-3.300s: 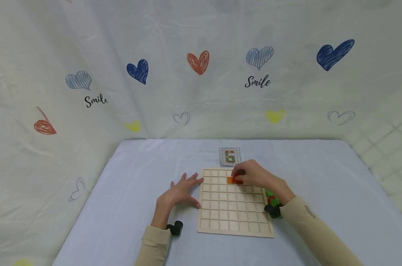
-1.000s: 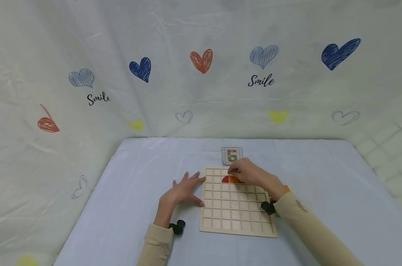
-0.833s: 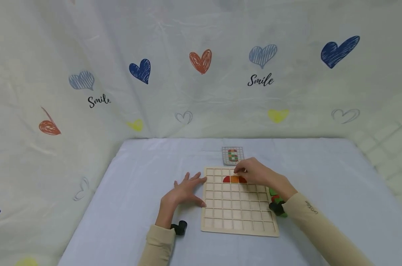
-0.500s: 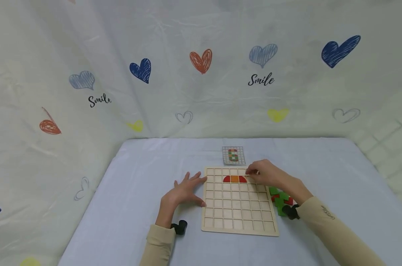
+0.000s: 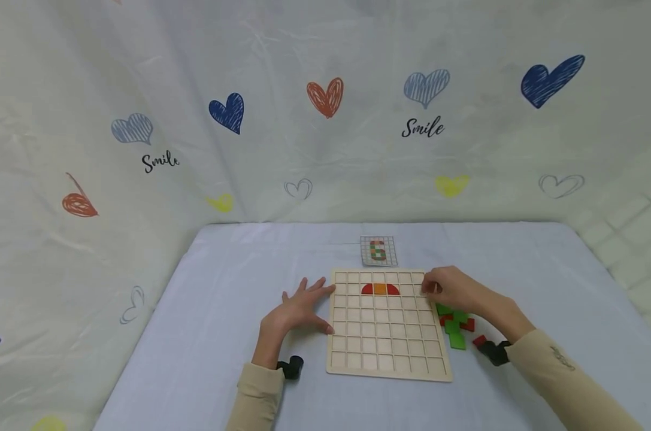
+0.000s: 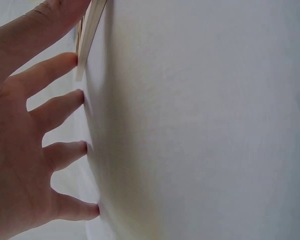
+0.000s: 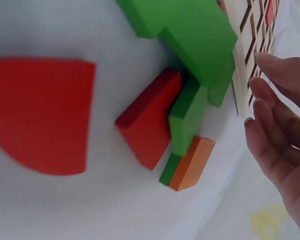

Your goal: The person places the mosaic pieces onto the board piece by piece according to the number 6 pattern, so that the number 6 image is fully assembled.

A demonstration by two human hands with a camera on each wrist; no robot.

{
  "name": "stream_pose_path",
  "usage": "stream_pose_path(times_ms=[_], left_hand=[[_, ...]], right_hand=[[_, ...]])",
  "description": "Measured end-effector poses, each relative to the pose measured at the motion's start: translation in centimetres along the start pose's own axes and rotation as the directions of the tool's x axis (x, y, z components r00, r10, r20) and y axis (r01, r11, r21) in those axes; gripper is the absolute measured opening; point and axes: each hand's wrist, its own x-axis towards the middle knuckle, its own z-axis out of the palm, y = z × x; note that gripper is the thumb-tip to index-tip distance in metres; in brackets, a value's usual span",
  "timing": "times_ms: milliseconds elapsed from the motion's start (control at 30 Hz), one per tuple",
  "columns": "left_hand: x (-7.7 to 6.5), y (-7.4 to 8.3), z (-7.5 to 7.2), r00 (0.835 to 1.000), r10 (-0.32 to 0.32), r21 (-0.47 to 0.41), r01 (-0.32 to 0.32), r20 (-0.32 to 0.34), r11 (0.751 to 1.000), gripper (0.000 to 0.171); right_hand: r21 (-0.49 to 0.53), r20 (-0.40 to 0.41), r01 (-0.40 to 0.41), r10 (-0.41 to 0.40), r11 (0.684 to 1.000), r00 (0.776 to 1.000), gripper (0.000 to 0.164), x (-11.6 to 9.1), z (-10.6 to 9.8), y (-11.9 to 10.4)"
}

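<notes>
A wooden grid board (image 5: 381, 330) lies on the table. In its second row sit a red quarter-round tile (image 5: 367, 290), an orange square tile (image 5: 379, 289) and another red quarter-round tile (image 5: 393, 290), side by side. My left hand (image 5: 295, 314) has its fingers spread; thumb and index finger touch the board's left edge, while the other fingertips rest on the cloth in the left wrist view. My right hand (image 5: 454, 290) is over the board's upper right edge, fingers loosely bent, nothing between them in the right wrist view. Below it are loose green tiles (image 7: 199, 45) and a red tile (image 7: 152, 120).
Behind the board lies a small card (image 5: 378, 251) printed with a coloured figure on a grid. An orange tile (image 7: 193, 165) lies at the edge of the loose pile. Nearer the right wrist is a red quarter-round tile (image 7: 40, 115). A white cloth (image 5: 250, 257) covers the table.
The orange tile now sits between two red ones, where earlier the right hand worked. That hand has moved right, off the row, uncovering the loose tiles. The left hand keeps its place.
</notes>
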Motion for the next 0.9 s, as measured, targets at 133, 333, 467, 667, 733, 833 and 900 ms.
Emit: stream_pose_path(times_ms=[133, 333, 467, 667, 733, 833, 900], left_hand=[[-0.1, 0.1, -0.1, 1.000, 0.003, -0.004, -0.003, 0.000, 1.000, 0.095], [-0.1, 0.1, -0.1, 1.000, 0.006, -0.008, -0.006, -0.002, 1.000, 0.096], [0.0, 0.0, -0.1, 1.000, 0.006, -0.010, -0.006, -0.005, 1.000, 0.096], [0.0, 0.0, -0.1, 1.000, -0.002, -0.014, 0.002, -0.007, 1.000, 0.096], [0.1, 0.0, -0.1, 1.000, -0.005, -0.014, 0.005, -0.005, 1.000, 0.096], [0.2, 0.0, 0.0, 1.000, -0.008, -0.011, 0.008, -0.003, 1.000, 0.096], [0.2, 0.0, 0.1, 1.000, -0.009, -0.009, 0.009, -0.003, 1.000, 0.096]], right_hand=[[0.015, 0.019, -0.022, 0.022, 1.000, 1.000, 0.005, -0.9, -0.2, 0.2], [0.059, 0.056, -0.081, 0.077, 0.995, 0.995, 0.014, -2.1, -0.2, 0.8], [0.061, 0.060, -0.071, 0.067, 0.996, 0.996, 0.016, -2.5, -0.1, 1.2], [0.050, 0.048, -0.081, 0.079, 0.995, 0.996, 0.018, -2.7, 0.1, 1.5], [0.046, 0.046, -0.083, 0.081, 0.996, 0.996, 0.017, -2.8, 0.1, 1.6], [0.037, 0.040, -0.085, 0.083, 0.996, 0.996, 0.015, -2.9, 0.3, 1.7], [0.034, 0.038, -0.084, 0.082, 0.996, 0.996, 0.014, -2.9, 0.4, 1.8]])
